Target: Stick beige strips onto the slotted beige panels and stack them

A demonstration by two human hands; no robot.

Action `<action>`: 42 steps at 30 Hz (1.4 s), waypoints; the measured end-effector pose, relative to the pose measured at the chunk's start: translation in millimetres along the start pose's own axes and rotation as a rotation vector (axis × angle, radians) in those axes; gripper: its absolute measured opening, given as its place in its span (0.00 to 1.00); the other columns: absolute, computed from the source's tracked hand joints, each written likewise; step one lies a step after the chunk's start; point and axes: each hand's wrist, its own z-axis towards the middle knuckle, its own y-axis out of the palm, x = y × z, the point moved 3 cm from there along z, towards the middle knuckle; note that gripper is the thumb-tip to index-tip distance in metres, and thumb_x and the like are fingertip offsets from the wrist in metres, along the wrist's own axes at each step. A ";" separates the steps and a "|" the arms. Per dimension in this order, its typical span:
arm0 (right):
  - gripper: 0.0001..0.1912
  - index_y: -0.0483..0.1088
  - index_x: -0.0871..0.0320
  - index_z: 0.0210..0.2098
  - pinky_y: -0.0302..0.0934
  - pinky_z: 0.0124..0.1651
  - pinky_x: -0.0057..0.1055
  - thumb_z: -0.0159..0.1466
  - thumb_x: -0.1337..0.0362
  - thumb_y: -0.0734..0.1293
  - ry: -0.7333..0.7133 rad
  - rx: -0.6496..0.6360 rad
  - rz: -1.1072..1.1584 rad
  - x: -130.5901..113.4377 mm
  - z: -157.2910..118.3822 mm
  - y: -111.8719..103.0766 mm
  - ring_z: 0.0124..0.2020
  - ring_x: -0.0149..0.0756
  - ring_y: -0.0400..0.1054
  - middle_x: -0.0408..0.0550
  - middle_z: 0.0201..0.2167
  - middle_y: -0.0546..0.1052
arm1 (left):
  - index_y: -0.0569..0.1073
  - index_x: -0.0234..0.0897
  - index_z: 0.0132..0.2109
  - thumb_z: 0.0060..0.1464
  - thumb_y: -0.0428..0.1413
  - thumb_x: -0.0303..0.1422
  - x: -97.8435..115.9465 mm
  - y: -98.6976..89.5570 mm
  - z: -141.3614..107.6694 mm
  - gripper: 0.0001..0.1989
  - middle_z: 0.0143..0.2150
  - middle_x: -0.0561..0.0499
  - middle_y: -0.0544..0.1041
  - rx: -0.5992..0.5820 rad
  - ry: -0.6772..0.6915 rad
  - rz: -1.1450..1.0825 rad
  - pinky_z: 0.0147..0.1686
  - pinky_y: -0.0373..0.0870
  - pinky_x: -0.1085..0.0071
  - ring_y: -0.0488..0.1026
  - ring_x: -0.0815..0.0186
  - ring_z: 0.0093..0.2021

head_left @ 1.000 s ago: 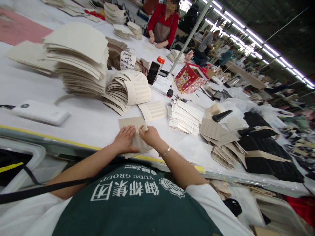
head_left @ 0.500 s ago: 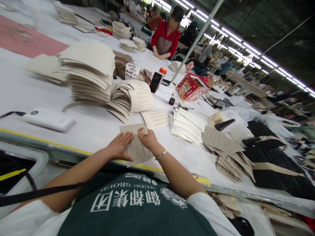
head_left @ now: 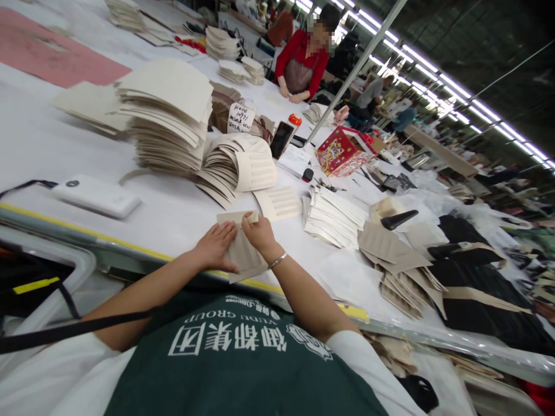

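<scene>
A grey-beige flat piece (head_left: 243,259) with faint parallel ridges lies at the table's front edge, before my body. My left hand (head_left: 217,245) rests flat on its left side, fingers spread. Closed over its upper right part, my right hand (head_left: 260,234) grips a small cream block (head_left: 252,217), whose top shows above the fingers; its exact kind is unclear. Just beyond the hands lies a cream slotted piece (head_left: 280,203), beside a fanned pile of similar pieces (head_left: 255,170).
A tall stack of cream sheets (head_left: 167,115) and a white power bank (head_left: 96,196) stand left. White pieces (head_left: 333,216), grey-beige pieces (head_left: 390,248) and black material (head_left: 481,294) lie right. A phone (head_left: 281,138), a red box (head_left: 344,151) and a co-worker (head_left: 301,63) are farther back.
The whole view has shifted slightly, moving the table's things a little to the right. My hands keep nearly the same place on the grey-beige piece, the right still gripping the small block.
</scene>
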 end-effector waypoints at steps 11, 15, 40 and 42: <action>0.10 0.71 0.62 0.33 0.56 0.31 0.24 0.63 0.68 0.58 0.025 -0.229 0.038 10.2 -77.0 -10.6 0.28 0.33 0.69 0.47 0.23 0.74 | 0.45 0.24 0.65 0.33 0.52 0.63 0.8 1.3 -1.0 0.61 0.67 0.38 0.40 -0.040 -0.045 0.001 0.63 0.29 0.58 0.36 0.52 0.67; 0.11 0.71 0.62 0.36 0.56 0.36 0.25 0.64 0.68 0.57 -0.026 -0.033 -0.017 -0.5 -19.1 0.0 0.34 0.35 0.69 0.50 0.31 0.76 | 0.45 0.25 0.65 0.37 0.49 0.63 1.3 0.8 -0.8 0.59 0.67 0.38 0.41 -0.023 -0.037 -0.006 0.62 0.29 0.57 0.37 0.54 0.67; 0.10 0.69 0.63 0.33 0.57 0.33 0.25 0.63 0.69 0.57 -0.066 -0.177 0.035 -15.3 -77.7 -3.6 0.30 0.34 0.68 0.50 0.27 0.75 | 0.47 0.26 0.65 0.39 0.51 0.60 -16.7 -2.5 -10.1 0.55 0.67 0.38 0.42 0.003 -0.079 -0.023 0.62 0.28 0.57 0.39 0.54 0.67; 0.10 0.69 0.61 0.32 0.56 0.32 0.24 0.63 0.68 0.57 -0.087 -0.224 0.069 -14.2 -98.5 -6.7 0.29 0.32 0.68 0.49 0.26 0.74 | 0.47 0.26 0.65 0.39 0.51 0.59 -17.9 -4.7 -10.9 0.54 0.67 0.38 0.42 -0.005 -0.065 -0.031 0.62 0.29 0.57 0.39 0.54 0.67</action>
